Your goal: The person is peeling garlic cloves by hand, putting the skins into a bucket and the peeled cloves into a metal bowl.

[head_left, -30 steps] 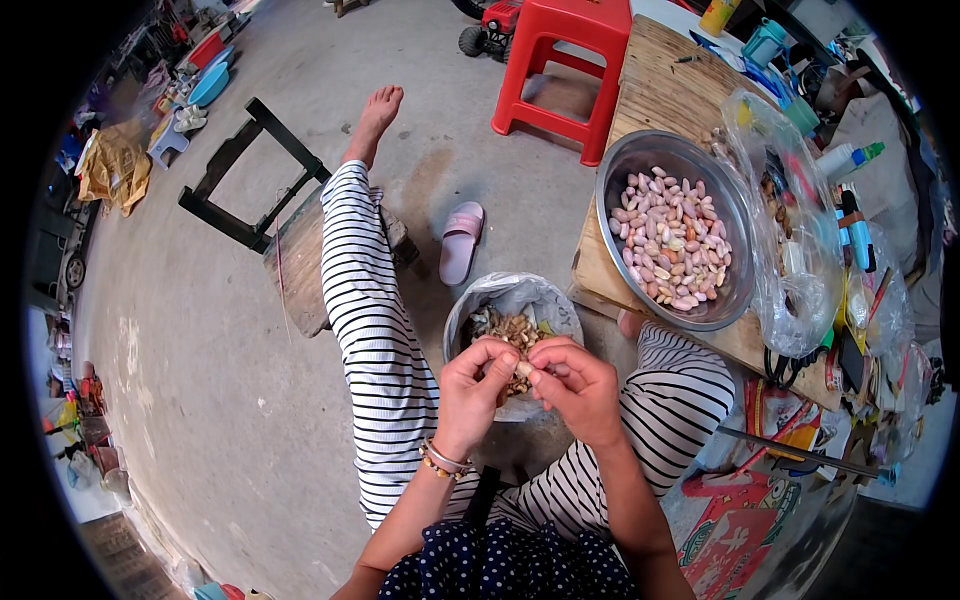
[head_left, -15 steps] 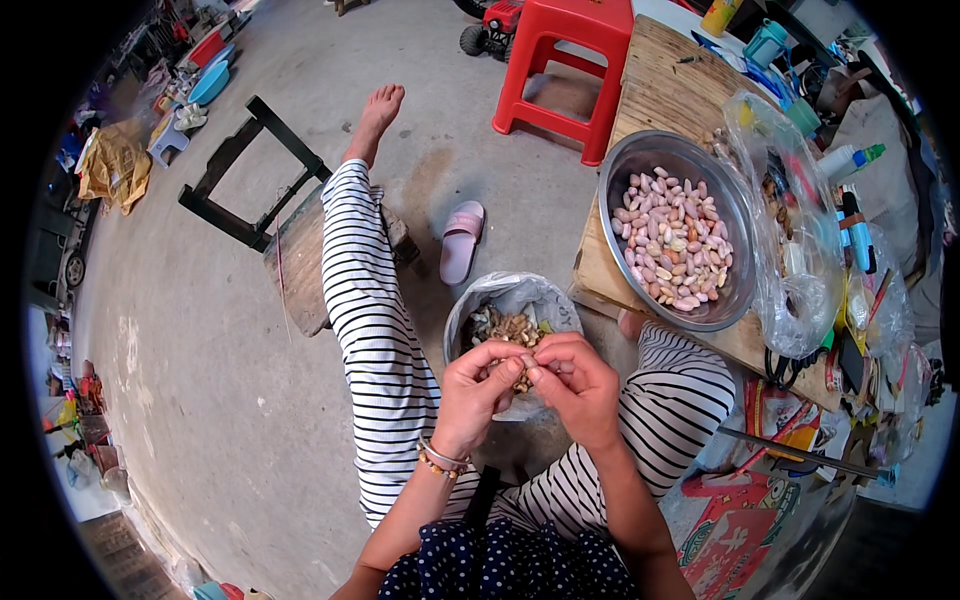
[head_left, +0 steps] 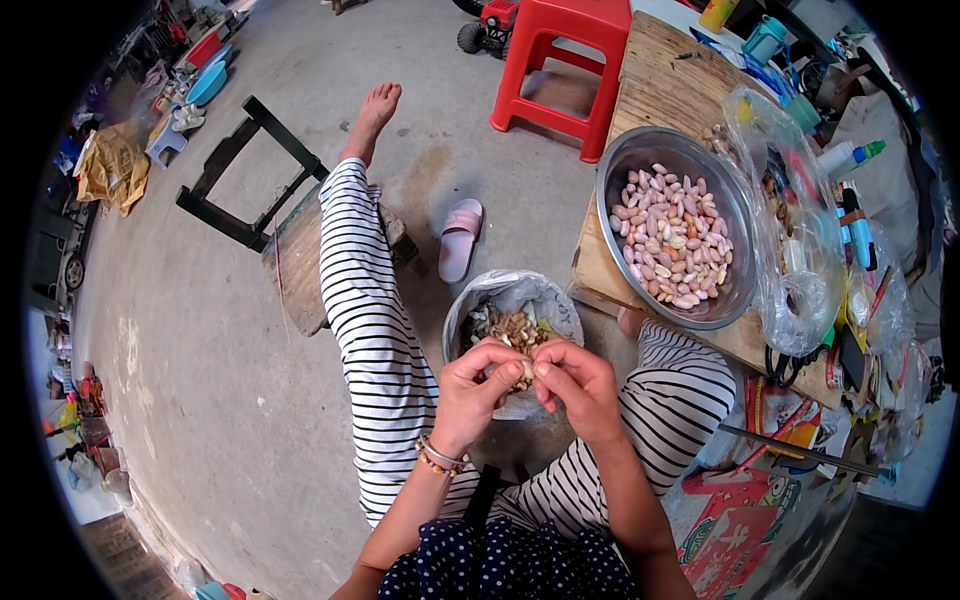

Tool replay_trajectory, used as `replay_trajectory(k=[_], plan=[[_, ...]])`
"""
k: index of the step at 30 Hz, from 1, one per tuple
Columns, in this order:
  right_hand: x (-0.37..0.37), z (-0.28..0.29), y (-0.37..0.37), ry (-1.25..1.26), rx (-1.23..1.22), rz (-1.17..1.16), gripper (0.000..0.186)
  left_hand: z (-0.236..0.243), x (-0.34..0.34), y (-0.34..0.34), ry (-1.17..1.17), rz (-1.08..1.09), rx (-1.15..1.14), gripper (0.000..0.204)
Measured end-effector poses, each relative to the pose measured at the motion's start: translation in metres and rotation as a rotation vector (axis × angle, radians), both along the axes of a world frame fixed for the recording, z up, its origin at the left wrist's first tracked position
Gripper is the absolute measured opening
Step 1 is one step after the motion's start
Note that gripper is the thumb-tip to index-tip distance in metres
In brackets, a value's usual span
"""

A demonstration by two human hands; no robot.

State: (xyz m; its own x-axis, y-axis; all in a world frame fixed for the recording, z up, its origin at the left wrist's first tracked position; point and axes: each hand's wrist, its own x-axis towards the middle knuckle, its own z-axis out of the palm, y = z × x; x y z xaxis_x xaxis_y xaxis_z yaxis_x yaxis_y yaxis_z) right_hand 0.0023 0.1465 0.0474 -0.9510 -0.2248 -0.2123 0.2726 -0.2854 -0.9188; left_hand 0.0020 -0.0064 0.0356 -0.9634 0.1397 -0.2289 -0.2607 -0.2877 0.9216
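Observation:
My left hand (head_left: pixel 470 395) and my right hand (head_left: pixel 582 392) meet over a bin, fingertips pinched together. Between the thumbs and forefingers is a small pale peanut (head_left: pixel 527 369), mostly covered by the fingers. Below them stands the bin (head_left: pixel 553 291), lined with a whitish plastic bag, with broken peanut shells (head_left: pixel 512 328) inside. To the right, a metal bowl (head_left: pixel 607 170) on the wooden table holds many pink shelled peanuts (head_left: pixel 675 235). Bracelets circle my left wrist.
A wooden table (head_left: pixel 655 85) is at my right, with a clear plastic bag (head_left: pixel 790 290) beside the bowl. A red stool (head_left: pixel 575 25) stands beyond. At left, a low wooden chair (head_left: pixel 300 295) supports my outstretched leg. A pink slipper (head_left: pixel 459 245) lies on the floor.
My right fingers have shifted slightly around the peanut, with the lower fingers now hanging further down. My left hand has hardly moved.

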Motion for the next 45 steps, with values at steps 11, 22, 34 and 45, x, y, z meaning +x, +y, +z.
replay_trajectory(k=[11, 22, 34, 45], plan=[[-0.001, 0.002, 0.004, -0.022, 0.041, 0.016, 0.007, 0.007, -0.004, -0.002, 0.363, 0.006, -0.363, 0.007], [0.000, -0.004, 0.006, 0.018, 0.062, -0.004, 0.006, 0.003, -0.005, -0.003, 0.327, -0.057, -0.341, 0.008], [0.002, -0.010, -0.001, 0.154, 0.206, -0.136, 0.004, -0.005, -0.002, 0.000, 0.026, -0.058, -0.023, 0.012], [-0.001, -0.011, -0.002, 0.263, 0.278, -0.160, 0.003, -0.007, -0.001, -0.003, -0.135, -0.062, 0.109, 0.010]])
